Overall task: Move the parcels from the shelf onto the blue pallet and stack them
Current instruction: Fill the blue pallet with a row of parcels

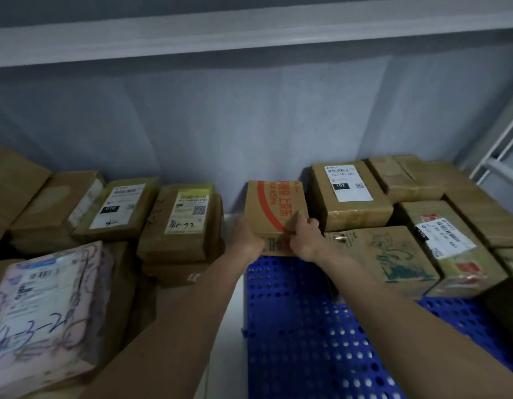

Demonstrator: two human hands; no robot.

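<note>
Both hands are gripping one brown parcel with red print [274,210], which is sitting at the far left corner of the blue pallet [301,335], against the grey wall [220,125]. The left hand [248,239] is curling around its near left corner, and the right hand [305,237] is clamping its near right corner, with fingers lying on the top face.

At least five other parcels are lying on the pallet's right side. A labelled box marked 102 [349,194] is standing just right of the held parcel. A box with green drawing [388,257] is sitting nearer, and a box with a white and red label [448,249] is touching its right side. Two more plain brown boxes [408,177] are sitting farther right.

On the left, about six parcels are resting on the shelf [229,318]. A pink wrapped parcel with handwritten numbers [45,309] is lying nearest. Farther off, a stack topped by a yellow-labelled box [183,220] is standing beside a box with a white label [117,208], and plain brown boxes [42,203] are sitting at the far left.
</note>
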